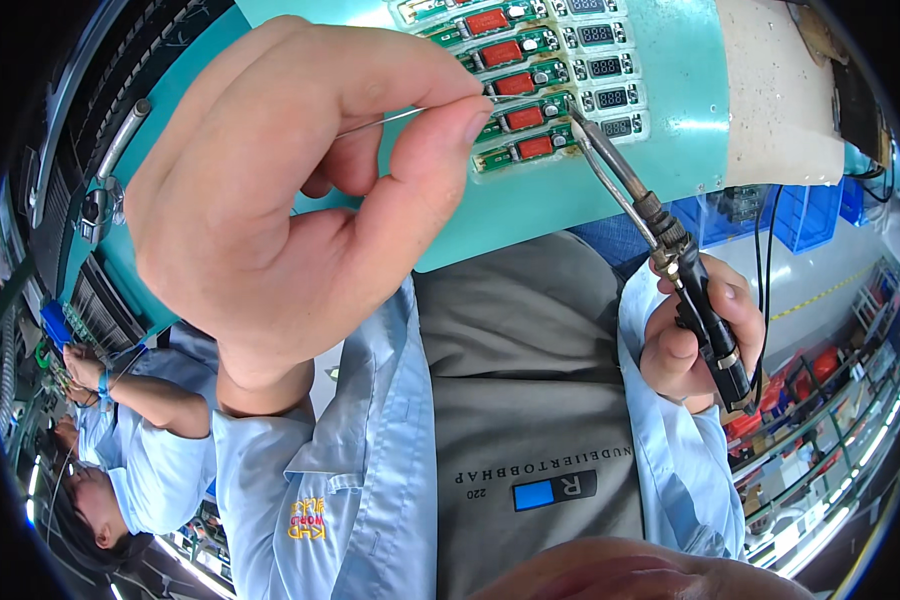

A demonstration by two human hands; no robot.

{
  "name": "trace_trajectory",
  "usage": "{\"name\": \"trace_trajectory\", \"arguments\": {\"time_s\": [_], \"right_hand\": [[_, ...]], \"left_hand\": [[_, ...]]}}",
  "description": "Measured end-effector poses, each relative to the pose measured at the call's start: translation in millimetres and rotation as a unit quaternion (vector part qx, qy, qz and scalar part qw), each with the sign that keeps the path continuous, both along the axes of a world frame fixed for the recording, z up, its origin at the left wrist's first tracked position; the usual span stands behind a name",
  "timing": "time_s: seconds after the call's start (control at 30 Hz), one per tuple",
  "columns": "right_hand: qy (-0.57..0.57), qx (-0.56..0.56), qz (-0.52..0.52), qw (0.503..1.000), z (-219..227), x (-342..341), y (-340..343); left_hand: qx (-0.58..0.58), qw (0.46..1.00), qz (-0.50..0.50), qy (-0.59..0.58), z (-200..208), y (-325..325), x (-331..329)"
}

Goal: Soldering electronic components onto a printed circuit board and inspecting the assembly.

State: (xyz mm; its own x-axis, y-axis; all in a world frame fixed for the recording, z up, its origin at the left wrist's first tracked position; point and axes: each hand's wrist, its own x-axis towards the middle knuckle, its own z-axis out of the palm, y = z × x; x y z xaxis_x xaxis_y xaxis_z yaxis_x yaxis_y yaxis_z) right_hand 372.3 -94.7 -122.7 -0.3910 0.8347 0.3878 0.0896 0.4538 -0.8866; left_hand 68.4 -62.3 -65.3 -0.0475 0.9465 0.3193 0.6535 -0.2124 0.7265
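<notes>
Teal mat (685, 150) extends past boards (523, 118), soldering iron (660, 225) crossing edge

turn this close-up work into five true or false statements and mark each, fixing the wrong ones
1. The left hand pinches a thin silvery wire between thumb and forefinger. True.
2. The right hand holds nothing. False: it grips a black-handled metal soldering iron.
3. The iron's tip is at one of the small green circuit boards with red rectangular parts. True.
4. The small dark digit displays are left of the red parts. False: these displays are right of them.
5. A blue plastic bin shows at the picture's right. True.
</notes>
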Motion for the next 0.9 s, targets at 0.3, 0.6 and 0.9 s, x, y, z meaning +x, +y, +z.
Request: {"name": "trace_trajectory", "arguments": {"time_s": [0.3,0.6,0.9], "right_hand": [[0.010,-0.015,-0.013,1.000,-4.4,0.4,-3.1],[-0.009,-0.013,-0.023,1.000,-2.1,1.2,-4.0],[-0.024,-0.018,-0.002,1.000,2.8,0.7,-3.0]], "left_hand": [[0.044,0.999,-0.011,-0.018,-13.0,-6.3,-2.5],[0.041,0.999,-0.004,-0.019,-13.7,-6.8,-1.4],[0.056,0.998,-0.013,-0.014,-17.0,-3.6,-2.2]]}}
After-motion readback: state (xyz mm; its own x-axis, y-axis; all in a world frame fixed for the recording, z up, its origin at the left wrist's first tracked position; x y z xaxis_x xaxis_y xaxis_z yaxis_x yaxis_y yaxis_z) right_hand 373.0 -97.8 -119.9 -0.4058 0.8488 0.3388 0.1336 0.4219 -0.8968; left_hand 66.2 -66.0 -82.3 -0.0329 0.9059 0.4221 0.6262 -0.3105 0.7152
